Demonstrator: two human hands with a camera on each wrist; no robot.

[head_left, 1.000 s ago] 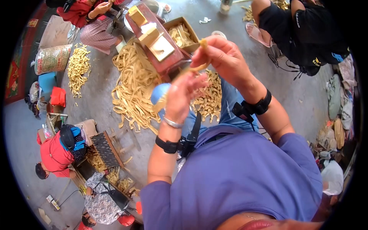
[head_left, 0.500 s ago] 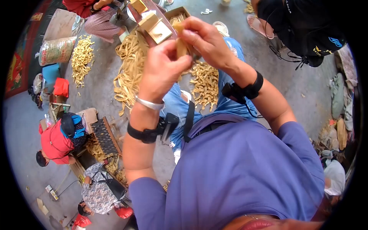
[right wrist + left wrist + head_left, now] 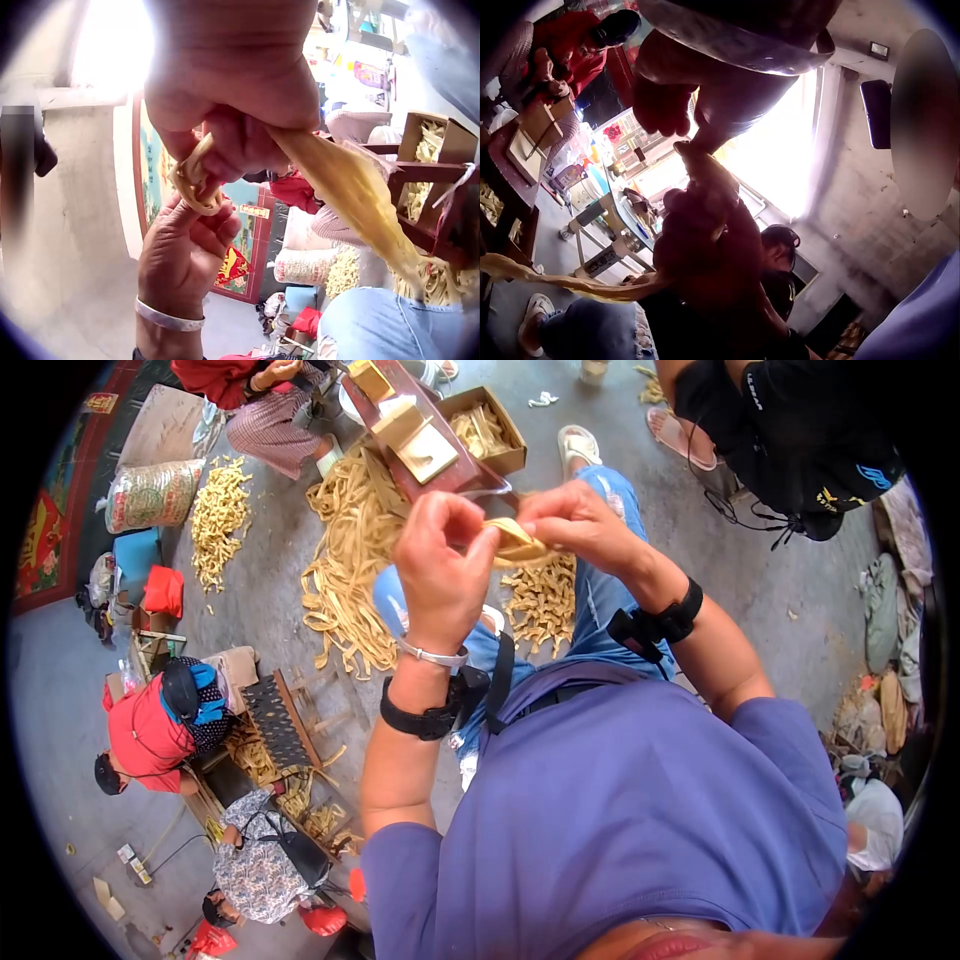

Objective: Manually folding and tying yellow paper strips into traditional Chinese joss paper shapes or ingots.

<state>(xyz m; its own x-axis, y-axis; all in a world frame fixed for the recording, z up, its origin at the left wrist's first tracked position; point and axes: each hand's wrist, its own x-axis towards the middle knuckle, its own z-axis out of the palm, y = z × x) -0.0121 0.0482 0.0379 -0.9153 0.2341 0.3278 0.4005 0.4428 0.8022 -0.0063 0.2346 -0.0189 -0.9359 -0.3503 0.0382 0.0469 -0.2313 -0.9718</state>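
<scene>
A pale yellow strip [image 3: 515, 542] is stretched between the two hands in the head view. The left hand [image 3: 445, 565] pinches one end between thumb and fingers; a silver bangle circles that wrist. My right hand [image 3: 590, 530] grips the strip close beside it. In the right wrist view the strip [image 3: 352, 191] hangs in a wide band from the right hand [image 3: 232, 90], and a small loop [image 3: 196, 180] of it lies between the fingertips of both hands. The left wrist view shows the strip's tail [image 3: 577, 285] trailing from the right hand [image 3: 712, 247], dark against the light.
Beyond the hands stands a dark red bench [image 3: 420, 460] with wooden blocks, beside a box [image 3: 515, 455] of strips. Long strips [image 3: 345, 560] and short knotted pieces [image 3: 540, 600] lie in heaps on the floor. Several people sit around; one in black [image 3: 800, 450] is at the upper right.
The hands have moved lower toward the body since half a second ago and sit slightly farther right. The box beside the bench shows more fully. Both hands still hold the strip.
</scene>
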